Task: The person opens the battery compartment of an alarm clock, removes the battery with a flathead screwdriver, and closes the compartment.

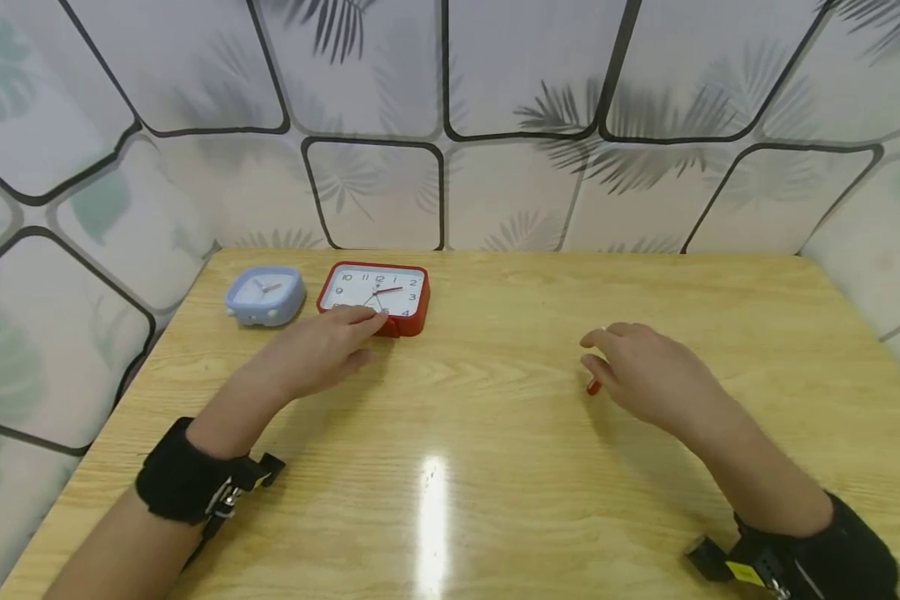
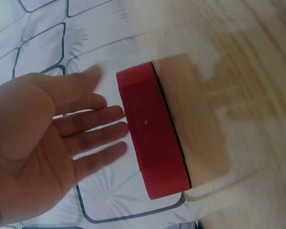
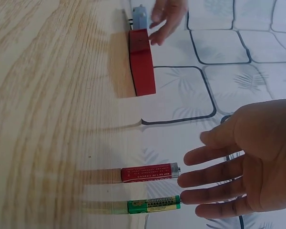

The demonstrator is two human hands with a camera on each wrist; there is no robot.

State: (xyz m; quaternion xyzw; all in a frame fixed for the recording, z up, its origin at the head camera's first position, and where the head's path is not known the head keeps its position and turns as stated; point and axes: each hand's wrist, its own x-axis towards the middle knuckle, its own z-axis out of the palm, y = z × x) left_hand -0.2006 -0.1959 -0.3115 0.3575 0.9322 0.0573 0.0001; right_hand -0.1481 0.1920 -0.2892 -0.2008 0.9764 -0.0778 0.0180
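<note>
My left hand [image 1: 318,350] reaches over the front edge of a red alarm clock [image 1: 412,315], which has a white dial. Its fingers are fairly straight; in the left wrist view the fingertips [image 2: 118,112] come right up to the red casing [image 2: 150,133]. On the right, my right hand [image 1: 648,375] hovers with extended fingers and nothing gripped. Close by its fingertips in the right wrist view are a red battery [image 3: 148,172] and a green battery [image 3: 155,205], both standing upright. In the head view the hand hides most of them, leaving a bit of red battery [image 1: 593,387] visible.
A small light-blue alarm clock [image 1: 266,296] stands left of the red one, near the table's back left corner. The wooden table [image 1: 495,467] meets a patterned cloth backdrop [image 1: 510,192] along its back and sides. Black camera straps [image 1: 187,475] circle both wrists.
</note>
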